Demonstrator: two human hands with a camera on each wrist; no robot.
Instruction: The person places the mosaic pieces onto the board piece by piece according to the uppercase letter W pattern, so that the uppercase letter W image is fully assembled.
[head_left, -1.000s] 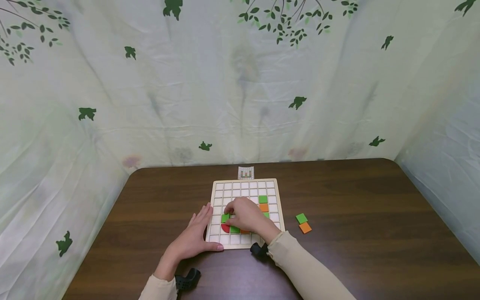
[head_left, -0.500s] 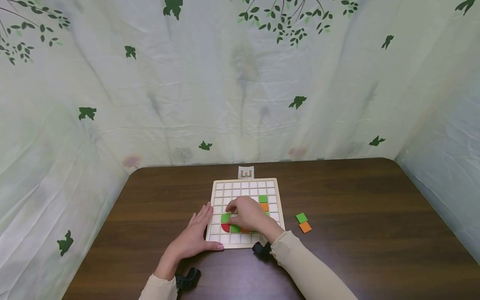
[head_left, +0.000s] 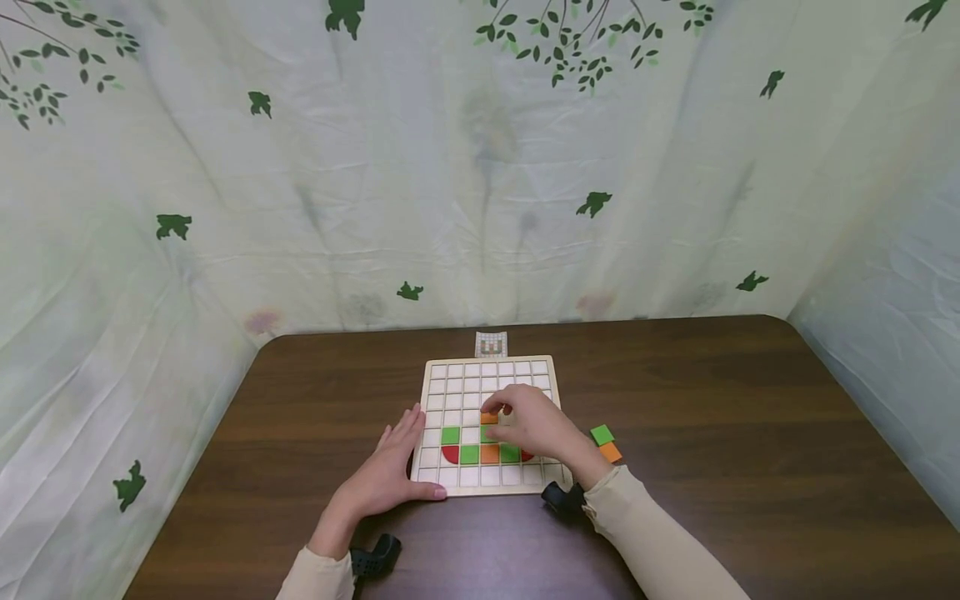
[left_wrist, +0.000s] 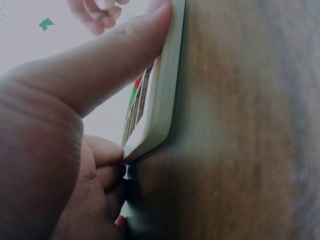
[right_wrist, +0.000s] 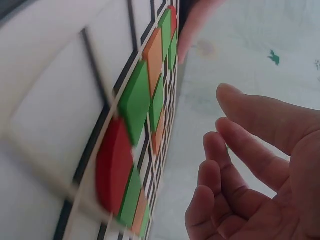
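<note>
A white grid board [head_left: 447, 375] with a pale wooden rim lies on the table. My left hand [head_left: 386, 479] rests at its front left corner, fingers straight along the left side, thumb [left_wrist: 125, 50] on the front rim. Above the board hovers my right hand [head_left: 536, 425], with nothing between its loosely bent fingers [right_wrist: 235, 175]. A row on the board runs from a red rounded tile [head_left: 450, 455] through a green tile [head_left: 469, 455], an orange tile [head_left: 490, 454] and another green one to a second red tile [right_wrist: 116, 167]. My right hand hides the right column.
Loose on the table right of the board lie a green tile [head_left: 602, 435] and an orange tile [head_left: 611, 452], partly behind my right wrist. A small printed pattern card [head_left: 491, 344] sits at the board's far edge. A leaf-patterned curtain [head_left: 337, 183] hangs behind the table.
My right hand has moved right and slightly back from the left column, uncovering the middle column's green and orange tiles and now covering the right column. My left hand stays in place.
</note>
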